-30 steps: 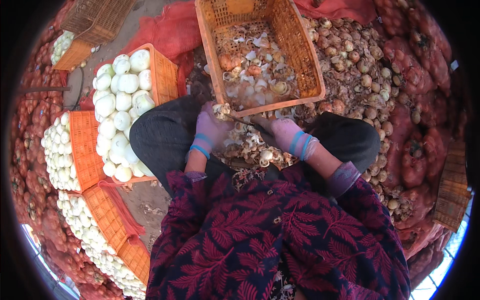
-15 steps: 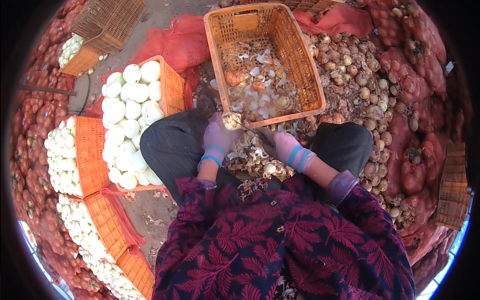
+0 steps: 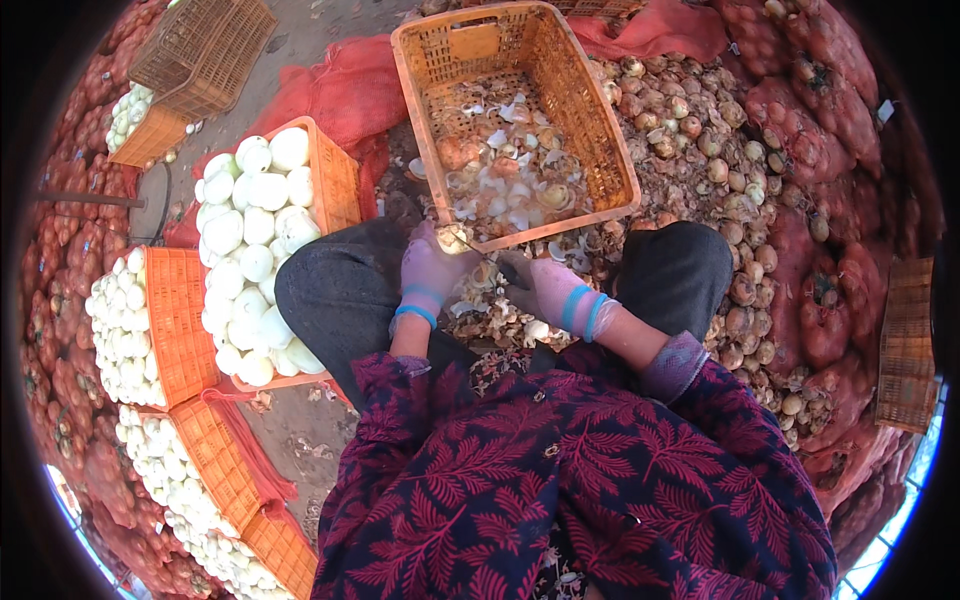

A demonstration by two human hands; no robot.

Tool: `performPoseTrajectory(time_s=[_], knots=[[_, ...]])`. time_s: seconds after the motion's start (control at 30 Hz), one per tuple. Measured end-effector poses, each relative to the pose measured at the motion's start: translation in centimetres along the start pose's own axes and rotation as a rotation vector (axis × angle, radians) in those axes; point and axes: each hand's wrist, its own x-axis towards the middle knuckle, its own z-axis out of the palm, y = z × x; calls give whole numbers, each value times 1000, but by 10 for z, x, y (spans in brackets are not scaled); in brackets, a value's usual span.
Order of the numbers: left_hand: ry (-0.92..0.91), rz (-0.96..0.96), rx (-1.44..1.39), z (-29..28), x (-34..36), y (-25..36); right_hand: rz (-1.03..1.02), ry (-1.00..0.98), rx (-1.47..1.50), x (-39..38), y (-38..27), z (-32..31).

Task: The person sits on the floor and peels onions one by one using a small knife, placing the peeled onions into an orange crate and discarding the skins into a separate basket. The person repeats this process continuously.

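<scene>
Between my knees, my left hand [image 3: 428,270], in a pale purple glove with a blue band, is closed around a partly peeled onion [image 3: 453,239] at the near left corner of an orange plastic crate [image 3: 630,195]. My right hand [image 3: 558,292], gloved alike with darkened fingers, is closed on a small knife [image 3: 482,250]. Its thin blade points left toward the onion; the handle is mostly hidden in the fingers. Loose onion skins and a few onion pieces [image 3: 515,190] lie inside the crate. More skins [image 3: 500,325] lie below my hands.
A crate heaped with peeled white onions [image 3: 255,225] stands by my left knee, with further filled crates [image 3: 185,325] beyond it. Unpeeled onions [image 3: 690,125] are piled on the right. Red mesh sacks [image 3: 830,300] line both sides. Stacked crates [image 3: 205,55] stand far left.
The whole view has shifted slightly. My left hand still holds the onion at the crate corner, and the right hand with the knife stays close by.
</scene>
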Motion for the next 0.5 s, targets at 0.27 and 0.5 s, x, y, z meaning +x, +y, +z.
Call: performPoseTrajectory(time_s=[0.27,0.5], knots=[[-179,-140,-208,10,15,-46,-104,-133,-331,-5,8,-26],[-134,-145,-94,1,15,-33,-157,-9,-406,11,24,-6]])
